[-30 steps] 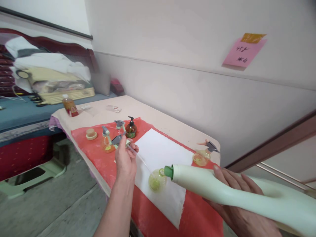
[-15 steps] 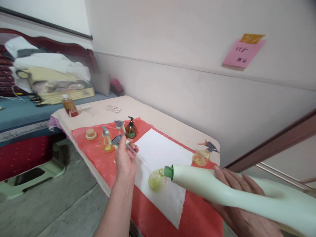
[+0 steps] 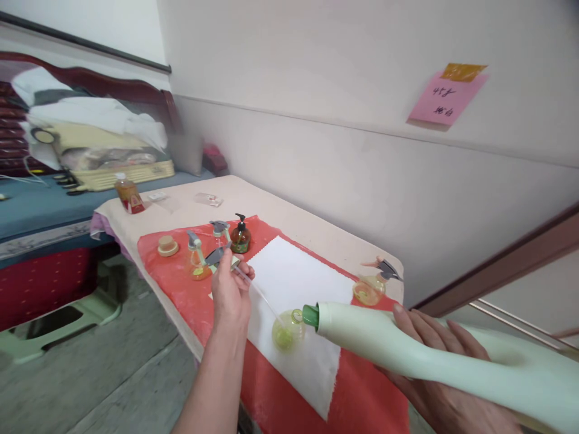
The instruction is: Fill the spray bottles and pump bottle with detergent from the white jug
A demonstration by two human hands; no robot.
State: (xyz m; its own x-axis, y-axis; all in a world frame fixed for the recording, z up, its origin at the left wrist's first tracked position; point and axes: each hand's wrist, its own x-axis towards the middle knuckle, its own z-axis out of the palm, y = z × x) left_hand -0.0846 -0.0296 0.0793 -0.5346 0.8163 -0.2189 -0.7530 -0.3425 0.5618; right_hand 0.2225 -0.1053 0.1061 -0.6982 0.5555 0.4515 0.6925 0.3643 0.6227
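Note:
My left hand [image 3: 233,292] is closed around a grey and pale green spray nozzle [image 3: 216,257], whose thin clear tube slants down in front of the bottle. In my right hand [image 3: 452,392] is a large pale green jug [image 3: 434,352], tipped nearly level. Its green spout [image 3: 310,314] is right beside the neck of a clear yellowish spray bottle [image 3: 287,334] on a white cloth [image 3: 298,271]. That bottle has no nozzle on it. I cannot make out any liquid stream. Part of my right hand is hidden behind the jug's handle.
On the red sheet [image 3: 266,374] stand two spray bottles [image 3: 198,265] and a brown pump bottle [image 3: 240,237] at left. Another spray bottle [image 3: 368,289] is at right. A cap [image 3: 167,245] and a drink bottle [image 3: 129,194] are farther left. The wall [image 3: 316,157] borders the table.
Almost nothing differs. The view has shifted very slightly, while both hands, the nozzle, the jug and the bottle keep their places.

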